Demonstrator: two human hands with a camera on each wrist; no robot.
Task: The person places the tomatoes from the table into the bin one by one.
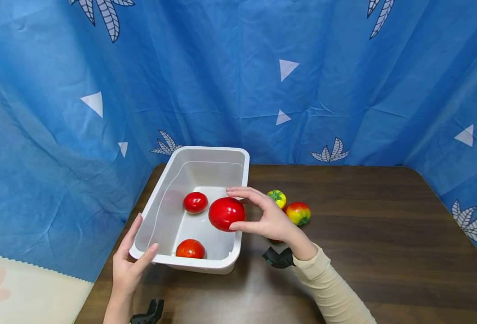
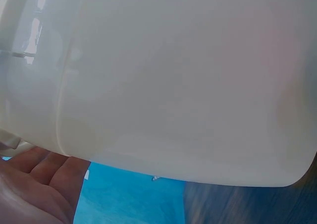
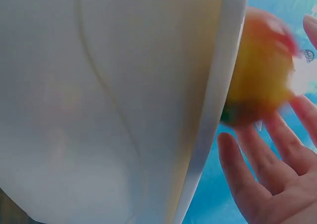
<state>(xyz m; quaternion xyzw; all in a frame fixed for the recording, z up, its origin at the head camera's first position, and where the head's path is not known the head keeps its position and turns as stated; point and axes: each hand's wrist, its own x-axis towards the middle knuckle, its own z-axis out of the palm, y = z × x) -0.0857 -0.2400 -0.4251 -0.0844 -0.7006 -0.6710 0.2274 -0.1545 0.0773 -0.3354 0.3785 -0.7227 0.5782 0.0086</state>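
While a person's left hand [image 1: 128, 264] grasps the near left corner of a white tub [image 1: 163, 209], thumb over the rim, an orange-red fruit [image 1: 190, 249] lies inside at the near end. Just beyond, the grip of the right hand [image 1: 271, 218] holds a glossy red fruit [image 1: 226, 213] between thumb and fingers above the tub's right side. Another red fruit [image 1: 195, 202] rests deeper in the tub. To the right, on a dark wooden table [image 1: 384, 216], sit a red-and-yellow fruit [image 1: 298, 211] and, just behind it, a yellow fruit [image 1: 277, 198] with a green top. A blue patterned curtain [image 1: 230, 90] hangs behind.
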